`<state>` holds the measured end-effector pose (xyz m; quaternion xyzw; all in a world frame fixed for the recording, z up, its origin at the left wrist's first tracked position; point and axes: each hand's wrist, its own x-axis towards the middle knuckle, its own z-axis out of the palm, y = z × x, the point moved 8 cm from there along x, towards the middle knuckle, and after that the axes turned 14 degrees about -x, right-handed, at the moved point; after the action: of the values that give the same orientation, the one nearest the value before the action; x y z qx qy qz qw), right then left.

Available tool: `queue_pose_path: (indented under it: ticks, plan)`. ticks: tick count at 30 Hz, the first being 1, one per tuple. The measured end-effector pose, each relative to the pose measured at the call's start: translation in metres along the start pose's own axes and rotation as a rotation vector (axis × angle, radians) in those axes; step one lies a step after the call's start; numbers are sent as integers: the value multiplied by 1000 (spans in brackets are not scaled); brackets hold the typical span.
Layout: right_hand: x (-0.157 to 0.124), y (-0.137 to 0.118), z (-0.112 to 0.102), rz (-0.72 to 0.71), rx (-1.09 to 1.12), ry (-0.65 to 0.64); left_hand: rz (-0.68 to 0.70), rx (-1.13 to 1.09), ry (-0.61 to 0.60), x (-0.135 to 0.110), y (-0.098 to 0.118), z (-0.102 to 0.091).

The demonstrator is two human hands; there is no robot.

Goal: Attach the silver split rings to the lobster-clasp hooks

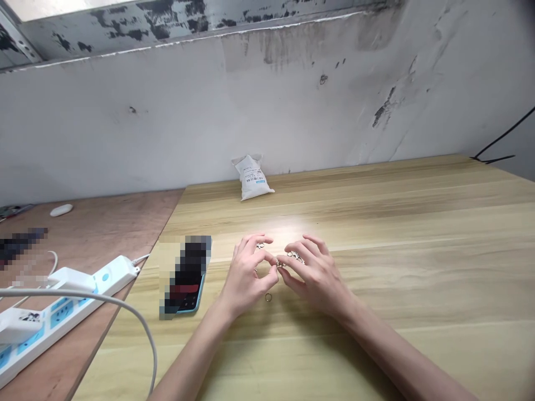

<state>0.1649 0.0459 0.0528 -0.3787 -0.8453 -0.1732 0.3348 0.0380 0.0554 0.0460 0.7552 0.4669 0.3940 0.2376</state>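
My left hand (249,275) and my right hand (313,271) meet over the table, thumbs and forefingers pinched together. Between their fingertips is a small shiny metal fitting (280,264), mostly covered by the fingers; it looks like key-ring hardware. A loose metal ring (268,297) lies on the wood just below the hands. Beside the left fingers is another small metal piece (260,245). More metal clasps and rings (296,257) show under the right fingers, partly hidden.
A phone (190,278), partly blurred out, lies left of my hands. A white package (253,178) stands by the wall. On the lower brown surface at left is a power strip (119,273) with plugged-in chargers; a grey cable (140,317) loops across the near left.
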Motion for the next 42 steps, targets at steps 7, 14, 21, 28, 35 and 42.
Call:
queue_pose_path:
  ticks: [7,14,21,28,35,42]
  plan:
    - [1,-5,1,-5,-109,34,-10,-20,6,1,1,-3]
    - [-3,-7,14,-15,-35,-103,50,132,36,0,2,-6]
    - [-6,-13,22,-70,77,-169,151,348,-32,2,0,-11]
    - [-9,41,23,110,-40,-180,50,373,-340,-2,-18,-17]
    - [-12,42,30,95,-67,-246,-15,454,-208,2,-35,-23]
    - [-11,35,28,85,-14,-284,66,606,-95,11,-56,-16]
